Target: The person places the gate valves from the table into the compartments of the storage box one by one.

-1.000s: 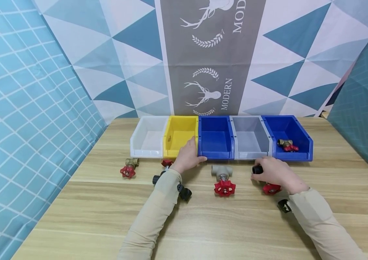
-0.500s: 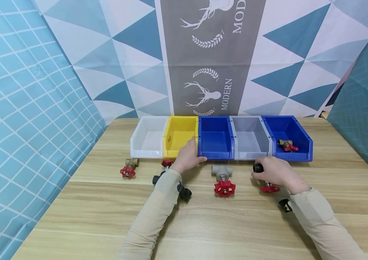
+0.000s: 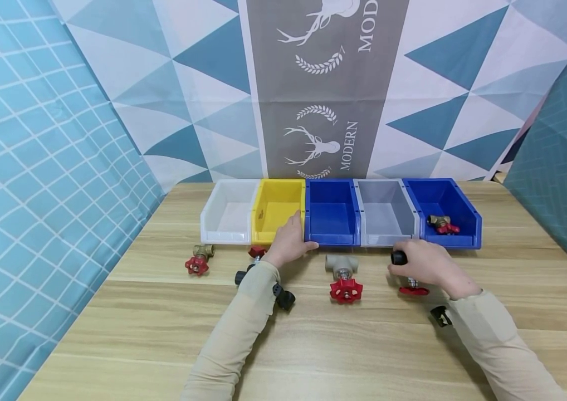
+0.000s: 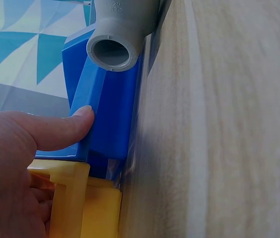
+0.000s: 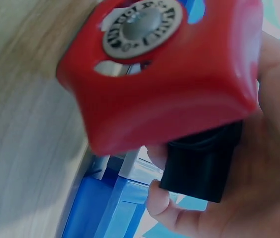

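Note:
My right hand (image 3: 426,262) grips a valve with a black pipe body (image 3: 399,258) and a red handwheel (image 3: 414,291), near the table in front of the grey bin (image 3: 389,240). In the right wrist view the handwheel (image 5: 179,106) looms large, and the fingers wrap round the black body (image 5: 196,171). My left hand (image 3: 289,242) rests at the join of the yellow bin (image 3: 278,209) and the middle blue bin (image 3: 332,239). Its straight thumb lies on the blue bin's front edge (image 4: 96,91); the other fingers reach into the yellow bin, partly hidden.
A grey tee valve (image 3: 345,278) lies between the hands. A brass valve (image 3: 198,259) lies at the left; another black valve (image 3: 257,260) is partly under the left arm. The white bin (image 3: 225,238) is leftmost; the right blue bin (image 3: 451,241) holds a brass valve (image 3: 443,224).
The valve in my right hand has lifted slightly, and its red handwheel has tipped to a flatter angle and shifted a little left. The left hand stays where it was.

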`<act>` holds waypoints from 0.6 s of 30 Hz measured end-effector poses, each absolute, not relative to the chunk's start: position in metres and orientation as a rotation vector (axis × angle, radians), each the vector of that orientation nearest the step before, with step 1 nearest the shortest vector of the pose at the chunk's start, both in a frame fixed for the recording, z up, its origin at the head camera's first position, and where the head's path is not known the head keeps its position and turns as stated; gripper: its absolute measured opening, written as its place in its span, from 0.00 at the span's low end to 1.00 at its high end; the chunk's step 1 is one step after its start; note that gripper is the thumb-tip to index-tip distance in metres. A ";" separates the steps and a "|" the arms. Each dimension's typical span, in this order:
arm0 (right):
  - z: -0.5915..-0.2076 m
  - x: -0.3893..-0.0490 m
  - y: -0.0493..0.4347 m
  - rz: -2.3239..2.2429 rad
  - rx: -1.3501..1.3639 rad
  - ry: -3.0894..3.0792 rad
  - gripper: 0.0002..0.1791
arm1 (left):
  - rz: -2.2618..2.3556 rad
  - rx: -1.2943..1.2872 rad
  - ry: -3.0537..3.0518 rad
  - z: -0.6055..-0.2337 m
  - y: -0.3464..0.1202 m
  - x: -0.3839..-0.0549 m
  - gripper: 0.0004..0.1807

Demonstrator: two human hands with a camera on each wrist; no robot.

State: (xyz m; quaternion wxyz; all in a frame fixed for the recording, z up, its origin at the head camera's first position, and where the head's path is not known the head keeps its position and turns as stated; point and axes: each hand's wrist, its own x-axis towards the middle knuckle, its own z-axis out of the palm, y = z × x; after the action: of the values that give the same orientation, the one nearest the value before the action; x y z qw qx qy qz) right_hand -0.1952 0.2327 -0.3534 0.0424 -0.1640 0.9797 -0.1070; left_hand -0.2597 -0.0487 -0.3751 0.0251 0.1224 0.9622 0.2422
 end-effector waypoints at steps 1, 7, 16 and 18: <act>-0.353 -0.195 0.233 -0.330 -0.506 2.995 0.12 | 0.749 0.378 2.976 -0.375 -0.049 -0.260 0.52; -0.352 -0.194 0.233 -0.357 -0.511 2.976 0.11 | 0.751 0.369 2.968 -0.376 -0.049 -0.260 0.51; -0.351 -0.193 0.231 -0.386 -0.493 2.926 0.11 | 0.762 0.357 2.956 -0.375 -0.049 -0.261 0.52; -0.351 -0.192 0.231 -0.387 -0.491 2.923 0.11 | 0.761 0.359 2.957 -0.375 -0.049 -0.261 0.52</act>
State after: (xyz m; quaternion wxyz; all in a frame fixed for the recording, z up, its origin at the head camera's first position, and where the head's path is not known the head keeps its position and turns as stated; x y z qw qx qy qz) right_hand -0.1925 0.2305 -0.3508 0.0764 -0.1638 0.9750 -0.1291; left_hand -0.2606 -0.0490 -0.3753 0.0337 0.1166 0.9613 0.2475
